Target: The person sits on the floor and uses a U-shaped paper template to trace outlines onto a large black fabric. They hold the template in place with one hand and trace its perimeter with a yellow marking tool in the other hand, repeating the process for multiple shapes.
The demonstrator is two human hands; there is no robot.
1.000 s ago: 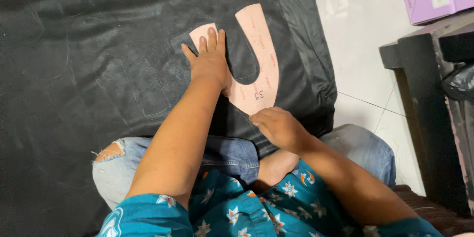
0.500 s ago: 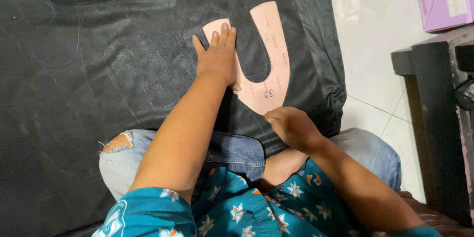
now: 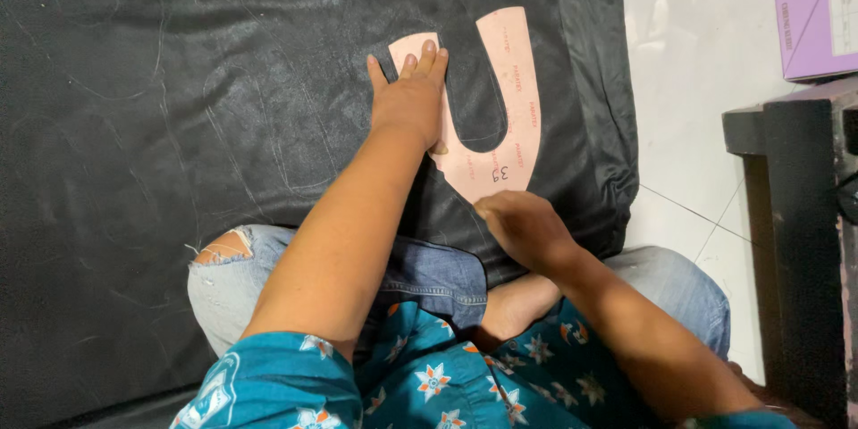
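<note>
Pressing flat (fingers together), the left hand [image 3: 413, 103] pins the U-shaped pattern [image 3: 505, 107]; right hand [image 3: 523, 228] curled at its base.

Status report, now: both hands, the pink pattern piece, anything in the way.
Left hand flat on U-shaped pink template, pinning it to black sheet. Right hand curled at template's lower edge; what it grips, cannot tell. Nothing on the template besides the hands.

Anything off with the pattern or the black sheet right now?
Nothing stands out. The pink U-shaped pattern lies flat on the black sheet, pinned by the left hand; the right hand sits at its lower edge. The sheet shows only faint scuffs and traced lines.
</note>
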